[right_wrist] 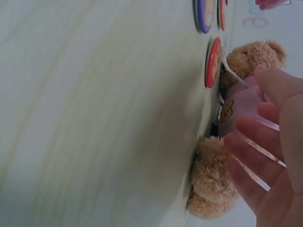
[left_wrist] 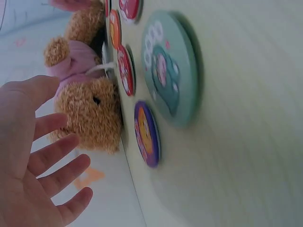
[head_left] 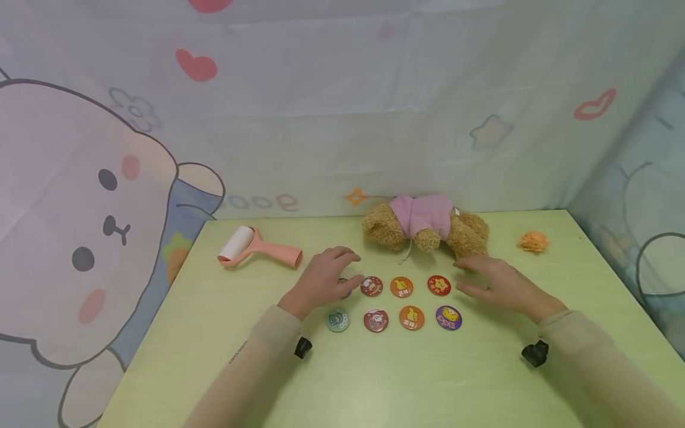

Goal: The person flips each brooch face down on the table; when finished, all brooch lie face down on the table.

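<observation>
Here, a person's two hands reach from the near side over a pale green desk (head_left: 407, 380), above two rows of four round badges laid out near its middle. The left hand (head_left: 324, 280) hovers at the left end of the far row, partly covering a purple badge (head_left: 345, 290); its grip is apart, fingers spread, with nothing held. Rightward in that row lie a maroon badge (head_left: 371, 286), an orange thumbs-up badge (head_left: 401, 287) and, after a wider gap, a red star badge (head_left: 439, 285). The right hand (head_left: 500, 286) is just right of the star badge, its grip likewise apart and holding nothing. The near row, left to right, has a teal badge (head_left: 338, 320), a reddish-brown badge (head_left: 376, 320), a second orange thumbs-up badge (head_left: 411, 317) and a purple badge with a yellow figure (head_left: 448, 318). Beyond the badges, a brown teddy bear (head_left: 423, 217) in a pink top lies along the far edge, head to the left, legs near the right hand; whether they touch is unclear. A pink-handled lint roller (head_left: 259, 246) rests far left, an orange crumpled bundle (head_left: 533, 241) far right. Behind hangs a pale fabric backdrop (head_left: 332, 119) printed with hearts and a large cartoon animal.
</observation>
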Tool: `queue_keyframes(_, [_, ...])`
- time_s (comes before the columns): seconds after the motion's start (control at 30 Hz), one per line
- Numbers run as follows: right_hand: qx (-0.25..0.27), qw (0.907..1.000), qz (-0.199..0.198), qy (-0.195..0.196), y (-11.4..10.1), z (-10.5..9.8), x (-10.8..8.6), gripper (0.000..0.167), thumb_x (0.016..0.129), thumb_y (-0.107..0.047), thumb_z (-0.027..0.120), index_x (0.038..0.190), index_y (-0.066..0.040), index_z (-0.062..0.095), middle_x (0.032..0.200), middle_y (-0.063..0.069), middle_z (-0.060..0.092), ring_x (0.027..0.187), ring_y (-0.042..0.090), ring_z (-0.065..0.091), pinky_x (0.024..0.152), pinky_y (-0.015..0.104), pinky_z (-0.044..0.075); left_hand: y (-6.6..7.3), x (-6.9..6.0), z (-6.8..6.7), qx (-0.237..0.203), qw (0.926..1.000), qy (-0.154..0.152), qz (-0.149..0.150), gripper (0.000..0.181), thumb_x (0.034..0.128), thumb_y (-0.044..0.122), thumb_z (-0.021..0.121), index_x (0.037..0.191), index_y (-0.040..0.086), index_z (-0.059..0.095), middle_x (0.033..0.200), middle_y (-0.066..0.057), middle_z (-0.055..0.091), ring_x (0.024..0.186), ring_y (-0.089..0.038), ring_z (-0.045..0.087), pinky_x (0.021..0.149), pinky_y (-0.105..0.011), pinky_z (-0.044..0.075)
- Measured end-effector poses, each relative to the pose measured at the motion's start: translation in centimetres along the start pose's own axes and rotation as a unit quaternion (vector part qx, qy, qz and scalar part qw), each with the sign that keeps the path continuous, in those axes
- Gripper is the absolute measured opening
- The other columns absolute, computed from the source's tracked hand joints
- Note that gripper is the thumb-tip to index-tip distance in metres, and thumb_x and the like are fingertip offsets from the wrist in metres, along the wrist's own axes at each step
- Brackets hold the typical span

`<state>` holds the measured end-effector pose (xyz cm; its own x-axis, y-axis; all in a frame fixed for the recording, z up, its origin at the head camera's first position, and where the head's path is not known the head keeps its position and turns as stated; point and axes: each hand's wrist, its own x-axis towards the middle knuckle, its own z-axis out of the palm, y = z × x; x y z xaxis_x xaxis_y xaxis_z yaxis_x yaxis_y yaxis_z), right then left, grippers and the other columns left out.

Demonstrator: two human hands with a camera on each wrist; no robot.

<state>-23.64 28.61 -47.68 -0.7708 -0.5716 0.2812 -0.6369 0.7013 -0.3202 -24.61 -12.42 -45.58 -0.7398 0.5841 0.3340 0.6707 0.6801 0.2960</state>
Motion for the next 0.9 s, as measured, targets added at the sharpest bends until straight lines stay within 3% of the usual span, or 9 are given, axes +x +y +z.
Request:
queue_keyframes(0.17, [0.011, 0.9994, -0.011, -0.03, -0.2, 1.0, 0.6, 0.042, 0.094, -0.021, 0.08, 0.129, 0.001, 0.07, 0.125, 0.013, 0.074, 0.116, 0.035, 0.069, 0.099, 0.054, 0.055, 1.2, 0.9, 1.1, -0.023, 0.9997, -0.012, 0.0, 0.039, 0.0987, 0.033, 0.073, 0.128, 0.007, 0.071, 0.138, -0.013, 0.064, 0.123, -0.035, 0.062, 0.098, -0.055, 0.052])
queue_keyframes(0.3, [0.021, 0.9987, -0.017, -0.044, -0.5, 1.4, 1.1, 0.043, 0.094, -0.019, 0.081, 0.13, 0.001, 0.07, 0.125, 0.013, 0.074, 0.115, 0.033, 0.071, 0.099, 0.052, 0.056, 2.0, 1.6, 1.9, -0.029, 0.9993, -0.023, 0.008, 0.04, 0.0981, 0.033, 0.075, 0.128, 0.008, 0.071, 0.134, -0.009, 0.067, 0.122, -0.031, 0.063, 0.101, -0.05, 0.052])
queue_keyframes(0.47, [0.035, 0.9974, 0.002, -0.063, -0.7, 1.6, 1.5, 0.047, 0.093, -0.018, 0.082, 0.133, 0.003, 0.068, 0.127, 0.015, 0.073, 0.114, 0.031, 0.071, 0.099, 0.051, 0.056, 3.2, 2.4, 2.8, -0.036, 0.9985, -0.037, 0.019, 0.039, 0.0972, 0.033, 0.076, 0.126, 0.008, 0.073, 0.127, -0.007, 0.072, 0.119, -0.027, 0.067, 0.099, -0.046, 0.054])
queue_keyframes(0.6, [0.037, 0.9966, 0.013, -0.073, -0.7, 1.9, 1.7, 0.05, 0.092, -0.018, 0.083, 0.135, 0.003, 0.067, 0.128, 0.016, 0.073, 0.115, 0.032, 0.07, 0.1, 0.051, 0.056, 4.5, 3.1, 3.4, -0.046, 0.9969, -0.064, 0.005, 0.043, 0.0967, 0.035, 0.077, 0.131, 0.009, 0.071, 0.13, -0.006, 0.072, 0.116, -0.025, 0.067, 0.102, -0.045, 0.053])
queue_keyframes(0.77, [0.037, 0.996, 0.015, -0.08, -1.0, 2.0, 1.9, 0.052, 0.09, -0.017, 0.084, 0.135, 0.004, 0.067, 0.129, 0.015, 0.072, 0.115, 0.033, 0.07, 0.1, 0.051, 0.055, 6.1, 4.2, 4.0, -0.017, 0.9933, -0.113, -0.017, 0.045, 0.0985, 0.041, 0.073, 0.134, 0.014, 0.071, 0.134, -0.001, 0.071, 0.125, -0.023, 0.064, 0.107, -0.043, 0.05])
queue_keyframes(0.9, [0.03, 0.9962, 0.018, -0.08, -1.1, 1.9, 2.0, 0.052, 0.09, -0.017, 0.085, 0.134, 0.003, 0.067, 0.129, 0.015, 0.073, 0.115, 0.033, 0.069, 0.1, 0.052, 0.055, 6.8, 5.1, 4.9, 0.007, 0.9918, -0.128, -0.009, 0.041, 0.0975, 0.041, 0.073, 0.13, 0.015, 0.073, 0.126, 0.002, 0.074, 0.119, -0.018, 0.067, 0.101, -0.038, 0.053])
